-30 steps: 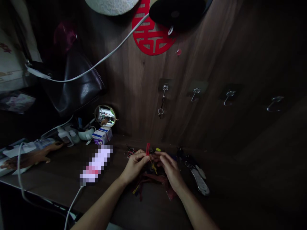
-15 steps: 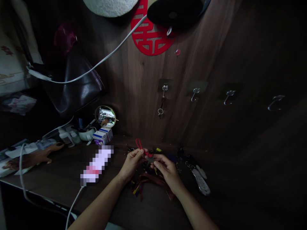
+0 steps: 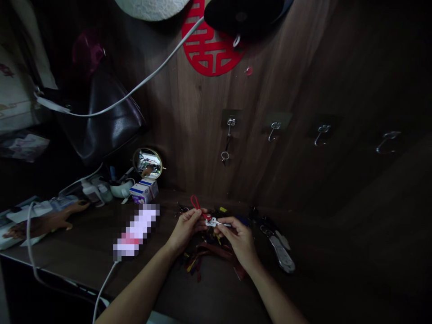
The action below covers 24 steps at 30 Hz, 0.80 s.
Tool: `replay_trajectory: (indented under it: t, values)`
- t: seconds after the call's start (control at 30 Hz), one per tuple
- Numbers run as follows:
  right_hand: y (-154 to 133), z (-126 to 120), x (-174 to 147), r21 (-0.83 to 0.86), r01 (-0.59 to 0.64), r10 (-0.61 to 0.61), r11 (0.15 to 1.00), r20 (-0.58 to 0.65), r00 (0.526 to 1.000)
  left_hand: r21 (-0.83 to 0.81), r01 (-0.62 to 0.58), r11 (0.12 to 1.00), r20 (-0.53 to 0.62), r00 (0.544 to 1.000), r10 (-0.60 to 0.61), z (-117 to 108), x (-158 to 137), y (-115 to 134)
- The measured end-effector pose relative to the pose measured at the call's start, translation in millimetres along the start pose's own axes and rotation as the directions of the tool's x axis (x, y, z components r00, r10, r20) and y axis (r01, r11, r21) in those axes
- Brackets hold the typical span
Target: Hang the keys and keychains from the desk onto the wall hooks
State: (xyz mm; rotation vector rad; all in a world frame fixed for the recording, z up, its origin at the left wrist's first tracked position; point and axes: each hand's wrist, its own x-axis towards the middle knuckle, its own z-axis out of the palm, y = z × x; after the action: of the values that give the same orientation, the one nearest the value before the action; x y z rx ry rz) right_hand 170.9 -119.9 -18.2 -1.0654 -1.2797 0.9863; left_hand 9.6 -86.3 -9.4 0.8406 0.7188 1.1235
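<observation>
Between finger and thumb, my left hand (image 3: 184,229) pinches a red cord loop (image 3: 194,201), its loop sticking up above the fingers. A silvery key (image 3: 211,222) hangs from the cord's lower end. My right hand (image 3: 240,238) has its fingers closed on the key's shaft, and its broad head faces my left hand. Under both hands lies a dark pile of keys and straps, with a brown strap (image 3: 219,253) and yellow-tipped pieces (image 3: 193,268) showing. To the right rests a silver key fob (image 3: 282,257) on a ring.
Several metal hooks are fixed to the wood wall; the leftmost hook (image 3: 230,123) carries a key ring (image 3: 225,156). At left stand a round mirror (image 3: 148,163), small boxes (image 3: 144,191), bottles (image 3: 91,192) and a wooden figure (image 3: 47,223). A lit, pixelated device (image 3: 137,234) trails a white cable.
The key has turned from dark to bright, its head and shaft now showing between my hands. My right fingers have shifted slightly along it. The view has moved a little.
</observation>
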Motion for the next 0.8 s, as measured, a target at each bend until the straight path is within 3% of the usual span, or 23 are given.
replay_trajectory:
  t: [0.33,0.57,0.8]
  values:
    - [-4.4,-0.4,1.6,0.030,-0.026,0.028,0.999,-0.071,0.997,0.035,0.014,0.999,0.029,0.999,-0.015,-0.8,-0.1,-1.0]
    - [-5.9,1.8,1.6,0.058,-0.093,0.096,0.994,-0.061,0.993,0.195,-0.076,0.978,-0.060,0.994,0.089,-1.9,1.8,0.3]
    - [-3.8,-0.5,2.4,0.029,-0.096,0.098,0.995,-0.079,0.992,0.189,-0.148,0.971,-0.023,0.988,0.156,0.6,2.3,6.5]
